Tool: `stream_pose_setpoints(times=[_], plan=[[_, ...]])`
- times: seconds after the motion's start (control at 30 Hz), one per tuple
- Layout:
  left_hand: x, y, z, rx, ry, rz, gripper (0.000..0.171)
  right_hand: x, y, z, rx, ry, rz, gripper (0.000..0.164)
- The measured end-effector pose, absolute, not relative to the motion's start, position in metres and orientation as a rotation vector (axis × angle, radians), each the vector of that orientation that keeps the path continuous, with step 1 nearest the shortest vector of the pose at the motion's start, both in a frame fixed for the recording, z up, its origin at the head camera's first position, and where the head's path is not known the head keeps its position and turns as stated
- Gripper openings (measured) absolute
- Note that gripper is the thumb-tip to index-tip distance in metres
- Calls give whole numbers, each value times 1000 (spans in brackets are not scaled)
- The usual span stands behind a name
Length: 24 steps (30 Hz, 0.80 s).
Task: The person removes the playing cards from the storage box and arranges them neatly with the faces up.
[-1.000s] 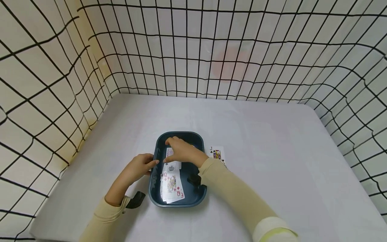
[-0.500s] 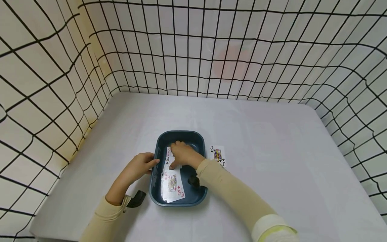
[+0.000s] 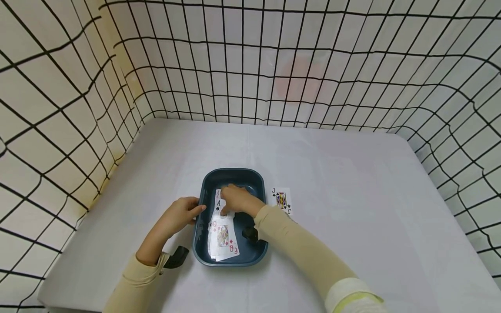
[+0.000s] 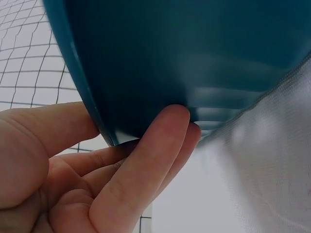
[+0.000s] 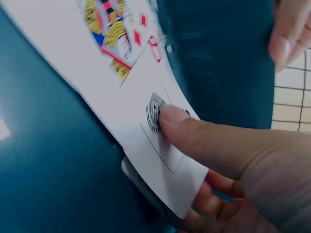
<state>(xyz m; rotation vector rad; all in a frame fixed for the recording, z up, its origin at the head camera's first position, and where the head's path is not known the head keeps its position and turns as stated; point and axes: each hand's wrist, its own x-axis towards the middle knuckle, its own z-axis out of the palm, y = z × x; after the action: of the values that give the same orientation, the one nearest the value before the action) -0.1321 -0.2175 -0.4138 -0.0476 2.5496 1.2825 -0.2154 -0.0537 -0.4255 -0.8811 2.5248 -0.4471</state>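
Note:
My left hand (image 3: 181,217) grips the left side of a dark teal plastic tray (image 3: 250,253). In the left wrist view, the thumb is at the rim and the fingers lie against the outer wall. Reaching inside, my right hand (image 3: 238,201) pinches the ace of spades (image 5: 170,179), its thumb on the card's face and its fingers at the far end, partly hidden beneath. The queen of diamonds (image 3: 223,237) lies face up toward the near end, overlapping the ace over other cards. Another card with red letters (image 3: 218,193) shows at the far end.
A jack of clubs (image 3: 281,199) lies on the white tabletop (image 3: 352,208) just right of the tray, partly covered by my right sleeve. Black wire mesh (image 3: 250,74) borders the table at the back and sides.
My right hand has come down and slightly right, from spread above the cards to pinching the ace, whose corner now shows. The left hand has stayed on the tray.

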Motion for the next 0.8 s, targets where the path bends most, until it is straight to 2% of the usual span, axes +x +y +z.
stream_pose_setpoints(times=[0.37,0.6,0.8], plan=[[-133,-218,-413,-38,2554,1280,25,-228,-40,-408,-786,2319,-1127,21],[-132,-216,-413,-58,2559,1273,26,-245,-10,-393,-736,2237,-1434,29],[-131,-215,-413,-54,2568,1282,28,-261,38,-386,-636,2221,-1542,32]])
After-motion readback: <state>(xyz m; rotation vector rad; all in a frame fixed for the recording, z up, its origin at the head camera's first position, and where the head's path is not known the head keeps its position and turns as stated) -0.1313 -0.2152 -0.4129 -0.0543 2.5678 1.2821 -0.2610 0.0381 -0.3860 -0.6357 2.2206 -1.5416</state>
